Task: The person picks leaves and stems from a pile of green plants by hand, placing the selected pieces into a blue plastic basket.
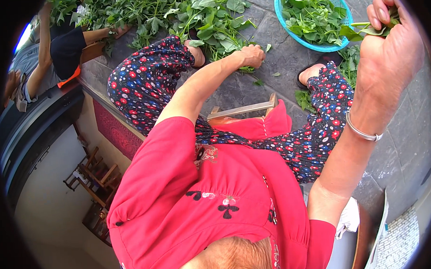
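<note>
A: Where the right hand [388, 48] is raised at the upper right, what does it hold, and how does the material behave?

B: It is curled loosely around a small sprig of soft green leaves on a thin stem [375, 28], pinched between thumb and fingertips. Judged from its look: very light, limp, easily bruised. Grip the stem, not the leaf blades.

A: State of the left hand [251, 55]?

B: Closed into a fist, knuckles up, resting at the near edge of the loose heap of leafy green stalks [173, 15] on the grey stone floor [279, 61]. It seems to clutch a stalk, though the contents are hidden.

A: Surroundings?

B: A round turquoise plastic basket [281, 13] of picked leaves lies just beside the raised sprig. Another person's arm [43, 41] appears at the far left.
</note>
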Available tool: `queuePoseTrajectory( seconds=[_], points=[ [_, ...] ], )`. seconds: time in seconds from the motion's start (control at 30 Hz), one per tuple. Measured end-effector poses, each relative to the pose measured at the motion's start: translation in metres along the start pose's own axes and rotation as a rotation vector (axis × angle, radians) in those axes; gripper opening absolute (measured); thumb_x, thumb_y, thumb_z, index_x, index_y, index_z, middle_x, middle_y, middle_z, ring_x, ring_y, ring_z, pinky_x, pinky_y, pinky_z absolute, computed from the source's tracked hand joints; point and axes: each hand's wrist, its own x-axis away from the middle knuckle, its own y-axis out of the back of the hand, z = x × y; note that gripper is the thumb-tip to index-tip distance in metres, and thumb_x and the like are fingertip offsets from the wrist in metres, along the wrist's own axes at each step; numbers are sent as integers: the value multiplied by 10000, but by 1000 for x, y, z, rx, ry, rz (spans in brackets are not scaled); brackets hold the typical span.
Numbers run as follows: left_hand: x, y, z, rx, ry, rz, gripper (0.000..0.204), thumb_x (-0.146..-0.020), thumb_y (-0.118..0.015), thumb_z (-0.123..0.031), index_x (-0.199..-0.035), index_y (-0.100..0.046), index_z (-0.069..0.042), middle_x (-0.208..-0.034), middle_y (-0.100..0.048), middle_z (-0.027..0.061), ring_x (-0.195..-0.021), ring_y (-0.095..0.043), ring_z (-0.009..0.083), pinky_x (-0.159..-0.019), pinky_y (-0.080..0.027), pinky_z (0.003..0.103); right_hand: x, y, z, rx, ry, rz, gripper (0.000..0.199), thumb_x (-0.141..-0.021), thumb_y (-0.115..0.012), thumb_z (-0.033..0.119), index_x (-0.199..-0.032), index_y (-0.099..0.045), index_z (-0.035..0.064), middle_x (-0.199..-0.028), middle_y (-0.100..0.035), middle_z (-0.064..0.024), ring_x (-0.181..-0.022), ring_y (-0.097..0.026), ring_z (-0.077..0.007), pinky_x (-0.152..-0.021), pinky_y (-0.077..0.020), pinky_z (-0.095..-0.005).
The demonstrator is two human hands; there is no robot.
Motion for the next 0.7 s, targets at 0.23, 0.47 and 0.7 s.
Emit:
queuePoseTrajectory(
  seconds=[0.23, 0.47, 0.7],
  points=[
    [9, 45, 9, 116, 1, -121, 198, -711, -491, -91, -812, -659, -65, -702, -616, 225, -682, -609, 408, -625, -473, 462, 2, 3, 6, -39, -46, 217, 102, -882, -543, 98, -918, -577, 8, -665, -498, 14, -474, -389, -20, -391, -284, -141],
    [76, 223, 20, 452, 10, -123, 226, -771, -578, -122, -960, -601, -1, -800, -646, 77, -766, -601, 140, -729, -475, 296, -3, 3, -17, -48, -408, 488, 204, -794, -692, 73, -948, -600, -23, -598, -430, 36, -464, -360, -40, -402, -244, -172],
    [156, 310, -7, 1525, -265, -326, 233, -923, -453, -90, -1128, -504, 8, -1019, -627, 150, -922, -642, 289, -850, -520, 454, 23, -10, -26, 251, -519, 682, 174, -805, -642, 59, -973, -639, 18, -707, -594, 16, -497, -458, -13, -401, -283, -148]
  ],
)
